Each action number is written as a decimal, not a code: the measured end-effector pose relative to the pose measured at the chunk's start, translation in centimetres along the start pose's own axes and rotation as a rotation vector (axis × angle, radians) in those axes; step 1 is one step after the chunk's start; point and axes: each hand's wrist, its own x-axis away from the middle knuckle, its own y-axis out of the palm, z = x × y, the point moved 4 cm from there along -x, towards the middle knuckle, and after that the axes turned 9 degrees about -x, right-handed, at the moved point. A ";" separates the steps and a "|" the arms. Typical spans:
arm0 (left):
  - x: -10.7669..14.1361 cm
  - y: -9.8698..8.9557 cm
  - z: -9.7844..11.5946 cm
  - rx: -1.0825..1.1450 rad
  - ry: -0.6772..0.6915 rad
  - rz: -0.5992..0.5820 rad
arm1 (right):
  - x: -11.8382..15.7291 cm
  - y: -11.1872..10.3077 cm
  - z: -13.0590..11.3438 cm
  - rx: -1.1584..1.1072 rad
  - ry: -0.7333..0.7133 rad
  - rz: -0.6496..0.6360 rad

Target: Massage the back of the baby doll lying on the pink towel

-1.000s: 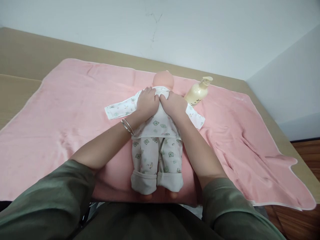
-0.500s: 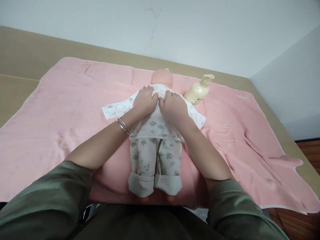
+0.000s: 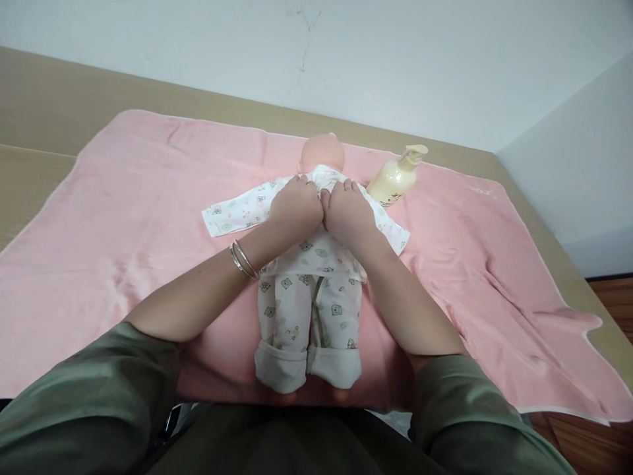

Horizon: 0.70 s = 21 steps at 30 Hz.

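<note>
A baby doll [image 3: 322, 153] lies on a pink blanket, its head away from me and its face not visible. It wears a white printed shirt [image 3: 320, 254] with the sleeves spread to both sides, and matching trousers [image 3: 291, 310] with wide turned-up cuffs. On the upper middle of the shirt, my left hand [image 3: 297, 208] is closed with curled fingers, its thumb hidden. Touching it, my right hand [image 3: 350, 211] has bent fingers and its thumb against the cloth. Both seem to grip the shirt; the cloth under the palms is hidden.
To the right of the doll's head, a cream pump bottle [image 3: 393, 178] leans over on the pink blanket [image 3: 163, 178]. The blanket covers much of a wooden table [image 3: 44, 79], with its near edge at my body. A white wall [image 3: 420, 66] rises behind.
My left hand has moved right and rolled inward, so its thumb is now hidden and it meets my right hand. My right hand has shifted slightly. The doll and bottle stay put.
</note>
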 end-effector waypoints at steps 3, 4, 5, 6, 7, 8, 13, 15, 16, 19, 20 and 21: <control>-0.9 0.4 -1.3 0.052 -0.065 -0.061 | 1.3 -0.7 -1.3 0.064 -0.073 -0.047; -1.2 0.5 -1.7 0.067 -0.088 -0.079 | 1.6 -0.9 -1.5 0.079 -0.073 -0.063; -1.4 0.6 -1.9 0.074 -0.106 -0.091 | 1.9 -1.2 -1.6 0.095 -0.068 -0.076; -1.5 0.6 -2.1 0.072 -0.118 -0.098 | 2.1 -1.3 -1.7 0.112 -0.065 -0.082; -1.5 0.7 -2.1 0.060 -0.122 -0.098 | 2.1 -1.4 -1.7 0.132 -0.075 -0.087; -1.5 0.7 -2.0 0.040 -0.118 -0.087 | 2.0 -1.4 -1.6 0.153 -0.099 -0.093; -0.2 0.2 -0.3 -0.061 -0.074 -0.026 | -0.3 -0.3 0.8 0.154 -0.167 -0.094; 0.4 0.1 0.5 -0.079 -0.038 -0.021 | -1.3 -0.1 2.1 0.027 -0.085 -0.027; 0.5 0.0 0.7 -0.081 -0.029 -0.016 | -1.7 0.0 2.5 -0.033 -0.048 0.003; 0.4 -0.2 0.4 -0.062 -0.055 0.004 | -1.5 0.1 2.4 -0.078 -0.007 0.058; 0.2 -0.2 0.1 -0.048 -0.078 0.001 | -1.1 0.0 2.0 -0.059 -0.002 0.074; -0.1 -0.2 -0.4 -0.032 -0.107 -0.011 | -0.6 -0.2 1.4 -0.044 0.010 0.090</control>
